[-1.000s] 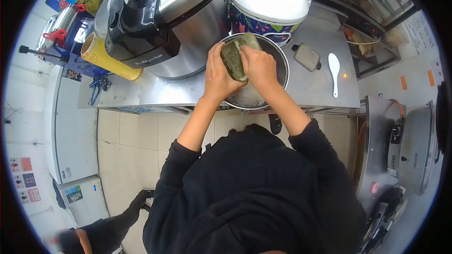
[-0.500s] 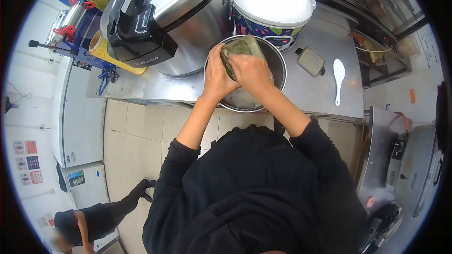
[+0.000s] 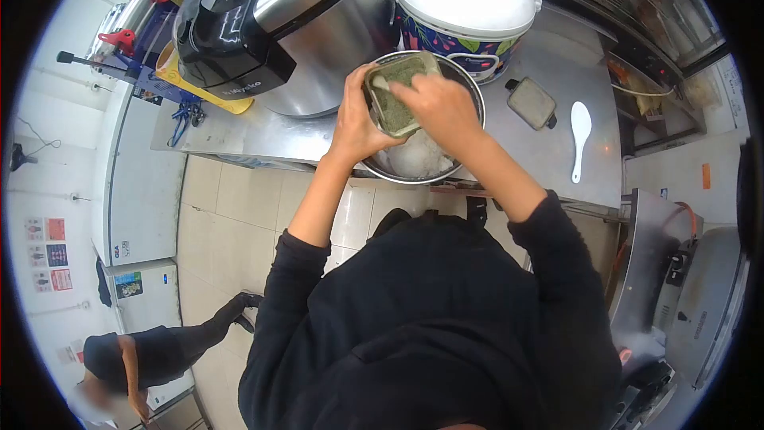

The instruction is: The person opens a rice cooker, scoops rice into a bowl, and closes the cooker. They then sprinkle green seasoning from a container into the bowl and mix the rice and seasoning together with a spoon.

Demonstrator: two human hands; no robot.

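My left hand grips a clear rectangular container by its side, tilted above a metal pot. Green, dry-looking flakes lie inside it. My right hand reaches over the container with fingers pinched on a small pale spoon-like utensil, its end among the flakes; the hand is slightly blurred. Below, the round metal pot holds white rice, partly hidden by the container and my hands.
A large steel rice cooker and a patterned rice cooker stand behind the pot. To the right lie a clip-sided lid and a white rice paddle on the steel table. Another person is at lower left.
My right hand has shifted right and up across the container, showing more of the green flakes. The container is still in my left hand, and more rice shows below it.
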